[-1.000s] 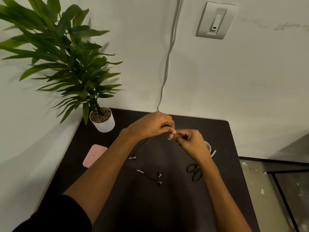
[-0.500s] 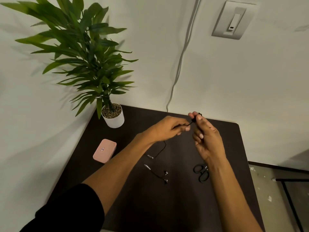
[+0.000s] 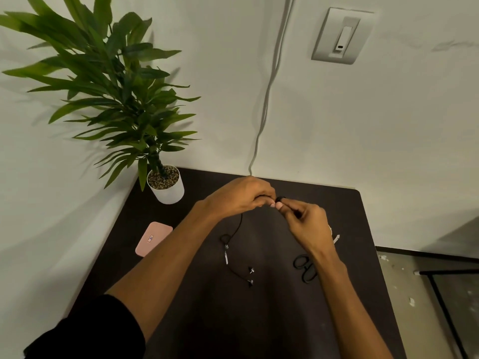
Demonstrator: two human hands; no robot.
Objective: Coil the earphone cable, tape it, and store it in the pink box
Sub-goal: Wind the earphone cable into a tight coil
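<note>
I have the earphone cable (image 3: 234,233) pinched between both hands above the middle of the dark table (image 3: 259,320). The left hand (image 3: 239,196) is closed on one part of it; the right hand (image 3: 304,222) is closed on a small dark coil at its fingertips. The two hands meet fingertip to fingertip. The free length hangs from the left hand, forms a small loop, and trails onto the table, ending in the earbuds (image 3: 250,275).

Handling, as I judge it: the cable is light, thin and limp. It will not hold a coil unaided, so the wound turns must remain pinched until taped. Grip the cable itself, not the earbuds or the inline piece, and avoid sharp bends.

Surroundings: the scissors (image 3: 305,268) lie just beside the right wrist. The pink box (image 3: 153,238) lies closed near the left table edge, well apart from the hands. The potted plant (image 3: 166,182) occupies the far left corner. The near half of the table offers open room; the wall closes off the far and left sides.
</note>
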